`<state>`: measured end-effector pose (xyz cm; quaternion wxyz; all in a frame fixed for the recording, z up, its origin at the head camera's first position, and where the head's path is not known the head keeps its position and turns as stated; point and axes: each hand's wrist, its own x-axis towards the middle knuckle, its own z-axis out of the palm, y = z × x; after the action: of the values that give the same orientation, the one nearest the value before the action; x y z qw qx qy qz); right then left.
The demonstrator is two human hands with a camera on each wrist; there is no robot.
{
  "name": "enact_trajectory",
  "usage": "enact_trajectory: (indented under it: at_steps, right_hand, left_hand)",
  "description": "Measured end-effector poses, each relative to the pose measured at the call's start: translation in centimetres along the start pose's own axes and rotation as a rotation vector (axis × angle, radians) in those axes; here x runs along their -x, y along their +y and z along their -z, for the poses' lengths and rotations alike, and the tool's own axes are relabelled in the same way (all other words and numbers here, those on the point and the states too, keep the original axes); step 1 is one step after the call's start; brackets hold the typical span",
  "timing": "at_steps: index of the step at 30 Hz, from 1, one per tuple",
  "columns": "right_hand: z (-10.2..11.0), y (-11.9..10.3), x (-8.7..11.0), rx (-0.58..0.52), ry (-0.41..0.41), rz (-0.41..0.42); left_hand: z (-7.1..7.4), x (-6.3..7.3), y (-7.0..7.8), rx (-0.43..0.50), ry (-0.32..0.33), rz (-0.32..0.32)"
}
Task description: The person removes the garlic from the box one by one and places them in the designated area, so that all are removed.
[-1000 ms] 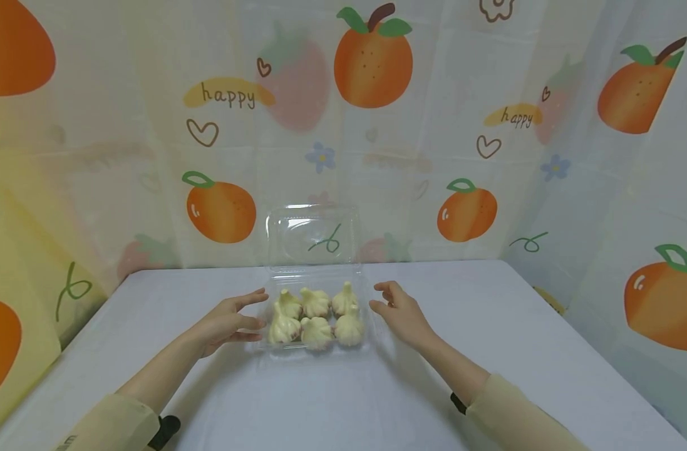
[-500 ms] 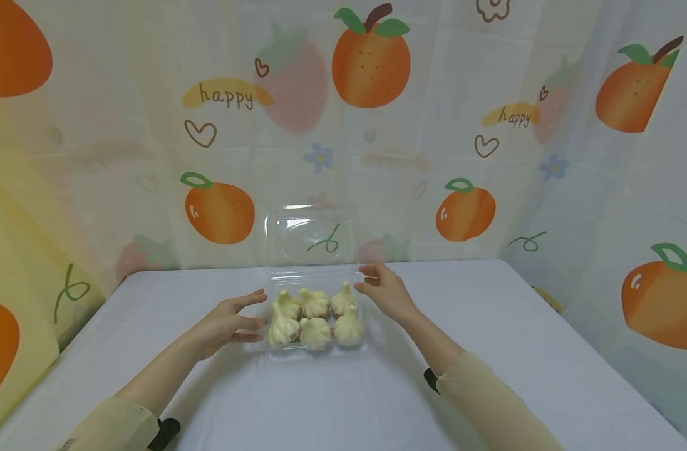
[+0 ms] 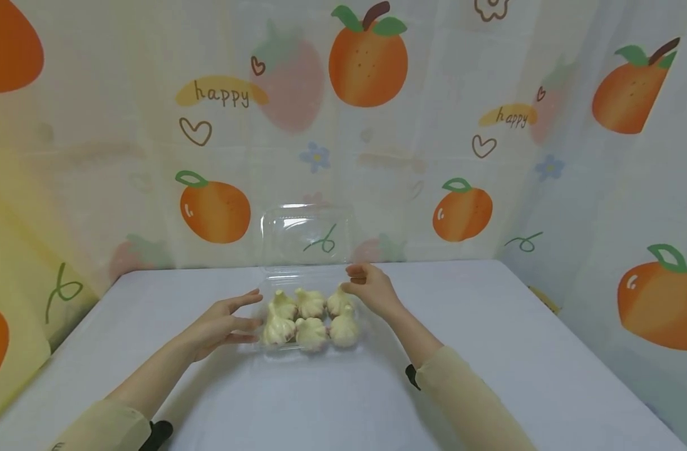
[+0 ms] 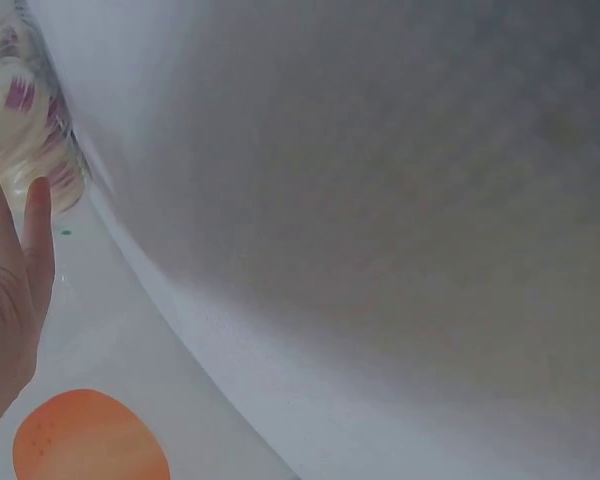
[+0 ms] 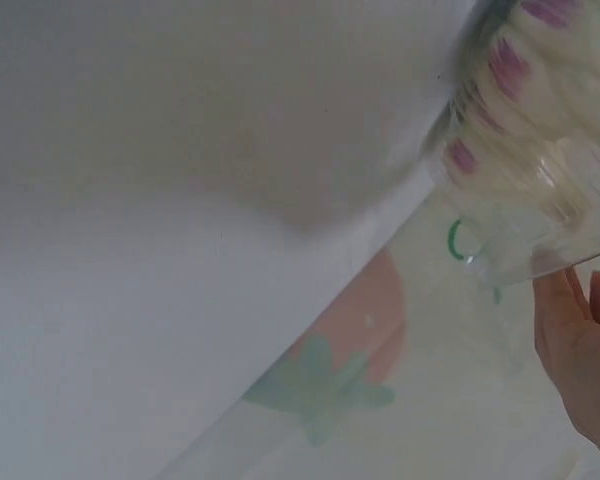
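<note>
A clear plastic clamshell box point(image 3: 308, 356) sits on the table with its lid point(image 3: 278, 247) standing up at the back. Several pale garlic bulbs fill it in two rows, their purple-streaked sides point(image 5: 515, 115) showing through the wall in the right wrist view. My left hand point(image 3: 216, 327) lies along the box's left side, its fingers spread and straight. Over the back right corner is my right hand point(image 3: 379, 294), thumb beside the top of the back right garlic bulb point(image 3: 337, 303) and a gap between thumb and index finger.
A white cloth point(image 3: 275, 407) covers the table. Behind it hangs a curtain point(image 3: 399, 156) printed with oranges and strawberries, close to the raised lid. Another curtain point(image 3: 608, 219) runs along the right side.
My right hand has moved left and slightly back, from beside the box to over its back right corner. The left hand stays by the box. The whole view shifts slightly left.
</note>
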<state>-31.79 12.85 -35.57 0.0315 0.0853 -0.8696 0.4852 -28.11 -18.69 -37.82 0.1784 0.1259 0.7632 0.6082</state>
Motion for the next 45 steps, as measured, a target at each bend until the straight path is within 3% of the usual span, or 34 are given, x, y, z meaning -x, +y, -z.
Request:
enact_trajectory:
  at_steps: [5, 45]
  right_hand:
    - [-0.5, 0.0, -0.1, 0.004, -0.034, 0.008]
    - [-2.4, 0.6, -0.8, 0.239, 0.057, 0.028]
  left_hand:
    - [0.0, 0.0, 0.1, 0.003, 0.005, 0.002]
    - [-0.3, -0.1, 0.1, 0.003, -0.01, -0.001]
